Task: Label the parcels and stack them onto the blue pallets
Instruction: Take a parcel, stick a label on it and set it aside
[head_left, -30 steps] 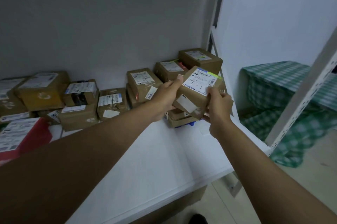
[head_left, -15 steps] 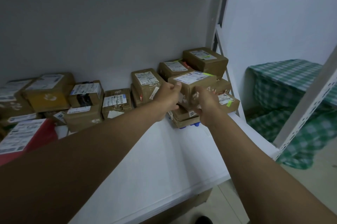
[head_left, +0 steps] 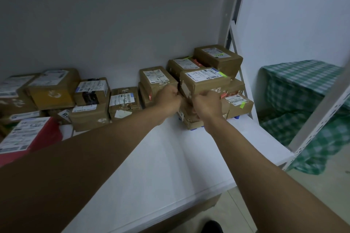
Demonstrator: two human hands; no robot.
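**Cardboard parcels stacked at the shelf's back right corner**

Brown cardboard fills the back of the white shelf point(head_left: 161, 157) in the single head view. At the back right corner a stack of about eight parcels stands on a blue pallet point(head_left: 195, 129), of which only small bits show under the lowest boxes. The top front parcel point(head_left: 205, 81), with a white label and a green sticker, rests on the stack.

Two hands reach in. The left hand point(head_left: 168, 99) is curled at that parcel's lower left corner, and the right hand point(head_left: 207, 104) is curled against its front lower edge; both have fingers bent round the box edge, though the fingertips are hidden behind the knuckles. Just right of the right hand sits a low parcel with a green tag point(head_left: 239, 104). The highest parcel point(head_left: 217, 58) sits at the very corner.

Along the back edge toward the left lies a second group of roughly seven cardboard parcels, among them a yellowish box point(head_left: 54, 90). One red parcel point(head_left: 28, 136) with a large white label lies at the left edge.

Beyond the shelf's right end, a green checked cloth point(head_left: 303, 103) covers something.
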